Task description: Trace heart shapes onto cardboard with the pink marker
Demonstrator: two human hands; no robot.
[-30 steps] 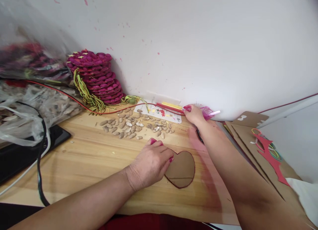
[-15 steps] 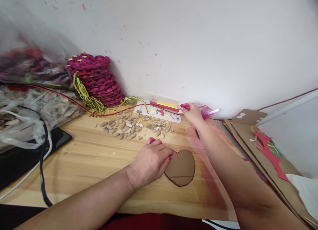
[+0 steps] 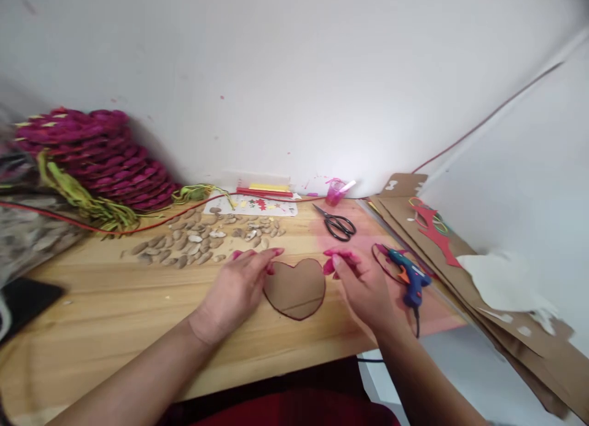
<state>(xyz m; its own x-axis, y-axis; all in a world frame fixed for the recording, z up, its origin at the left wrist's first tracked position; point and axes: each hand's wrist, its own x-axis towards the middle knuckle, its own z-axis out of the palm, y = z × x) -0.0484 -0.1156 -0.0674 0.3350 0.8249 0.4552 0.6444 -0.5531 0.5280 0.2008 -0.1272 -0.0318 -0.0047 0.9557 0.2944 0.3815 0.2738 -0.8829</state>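
Observation:
A brown cardboard heart (image 3: 297, 289) with a dark reddish edge lies flat on the wooden table (image 3: 138, 334). My left hand (image 3: 239, 285) is at the heart's upper left, its pink-stained fingertips touching or just over the edge. Its fingers are bent, and what they may hold is too small to tell. My right hand (image 3: 361, 282) hovers just off the heart's right edge, fingers curled and slightly apart, with nothing visible in them. Many unshelled peanuts (image 3: 197, 245) are spread behind my left hand.
Black scissors (image 3: 338, 224), a pink cup (image 3: 337, 193) and a blue glue gun (image 3: 414, 282) are at the right. Stacked magenta pieces (image 3: 101, 159) stand at the left. Paper with small stars (image 3: 251, 205) lies by the wall, cardboard sheets (image 3: 483, 303) at the far right.
My right hand has come back from near the cup to beside the heart, uncovering the scissors. The view has turned right, bringing the glue gun into sight. My left hand stays at the heart.

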